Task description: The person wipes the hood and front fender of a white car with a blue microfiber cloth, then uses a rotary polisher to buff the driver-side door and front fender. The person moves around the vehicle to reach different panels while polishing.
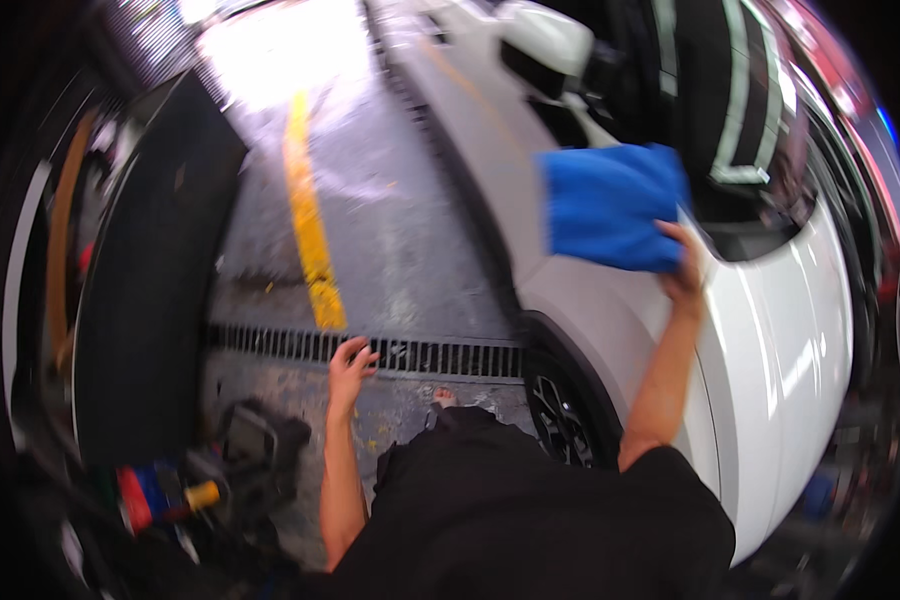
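My right hand (682,262) grips one corner of a blue cloth (615,206), which looks like a microfiber towel. The cloth is spread out and blurred by motion in front of a white car (615,300), near the base of its windshield. Whether it touches the paint cannot be told. My left hand (351,369) hangs over the floor drain grate (435,358), fingers loosely bent and apart, with nothing seen in it. Close by on my right are the car's front wheel (562,409) and its black arch trim.
A white side mirror (547,45) juts from the car. To the left stands a large dark panel (157,300). Beside it on the floor are a black object like a wheeled stool (255,442) and a yellow-capped container (202,495). A yellow line (307,217) runs along the floor.
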